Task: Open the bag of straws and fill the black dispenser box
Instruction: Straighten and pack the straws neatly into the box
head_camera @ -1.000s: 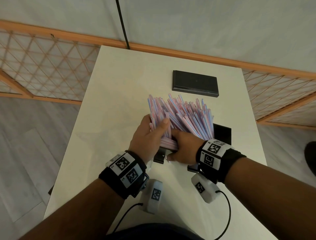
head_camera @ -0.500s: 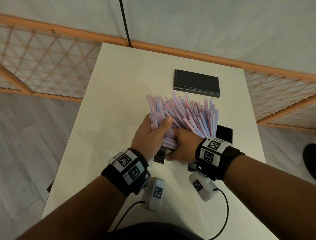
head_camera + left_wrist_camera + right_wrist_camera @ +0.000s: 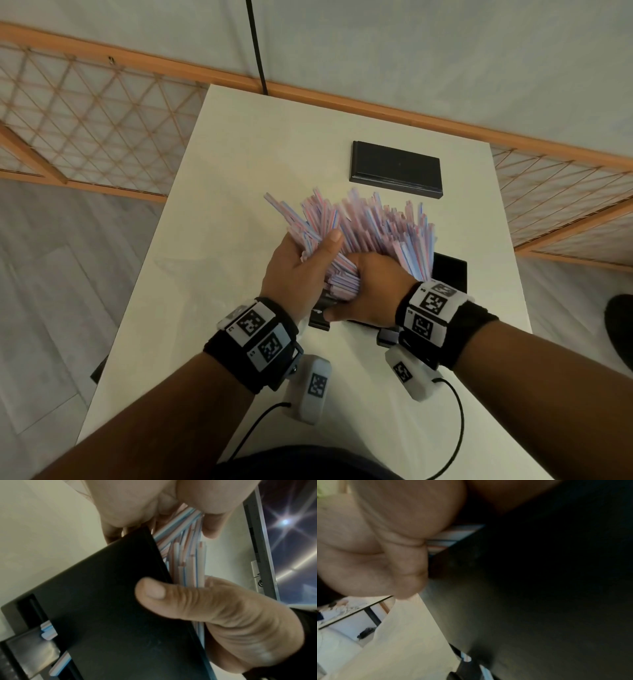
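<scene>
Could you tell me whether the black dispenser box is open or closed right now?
Open: its lid lies apart on the table, and the straws held by both hands stick up from the black dispenser box.

In the head view the black dispenser box (image 3: 451, 274) is mostly covered by the straws (image 3: 370, 236) and both hands, with only its right end and a sliver of its front showing at centre frame, and the fingers of the left hand (image 3: 301, 270) and right hand (image 3: 370, 287) are buried under the bundle, so I cannot see how they curl. The right wrist picture is soft and dim: the palm fills its upper left, the right half is near-black box wall, and the top edge cuts the hand off. At the head view's far right edge a dark rounded shape (image 3: 620, 329) on the floor is cropped and I cannot tell what it is.
</scene>
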Tool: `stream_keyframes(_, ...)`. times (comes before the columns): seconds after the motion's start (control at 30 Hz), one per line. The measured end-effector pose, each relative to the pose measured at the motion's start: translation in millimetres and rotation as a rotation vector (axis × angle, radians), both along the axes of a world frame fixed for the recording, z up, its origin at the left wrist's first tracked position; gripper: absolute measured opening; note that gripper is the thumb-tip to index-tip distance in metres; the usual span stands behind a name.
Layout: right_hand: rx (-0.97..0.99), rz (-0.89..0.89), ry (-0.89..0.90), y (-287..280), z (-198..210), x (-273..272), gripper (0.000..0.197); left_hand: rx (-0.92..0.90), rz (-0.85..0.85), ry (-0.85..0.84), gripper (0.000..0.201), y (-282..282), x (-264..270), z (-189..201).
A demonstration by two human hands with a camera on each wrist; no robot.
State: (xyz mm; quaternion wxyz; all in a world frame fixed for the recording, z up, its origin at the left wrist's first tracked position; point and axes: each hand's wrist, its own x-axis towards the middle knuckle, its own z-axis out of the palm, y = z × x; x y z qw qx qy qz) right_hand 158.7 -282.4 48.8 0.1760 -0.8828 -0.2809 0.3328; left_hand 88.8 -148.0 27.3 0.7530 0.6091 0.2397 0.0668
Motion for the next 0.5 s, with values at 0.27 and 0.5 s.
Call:
stream_keyframes(0.27, 0.103, 0.003, -0.192, -25, 9, -14, 0.074, 0.284, -0.12, 0.143, 0.063, 3, 0, -14)
stream_keyframes(0.5, 0.244, -0.056, -0.443, -65, 24, -34, 0.03, 0.303, -0.16, 0.156, 0.056, 9, -4, -8)
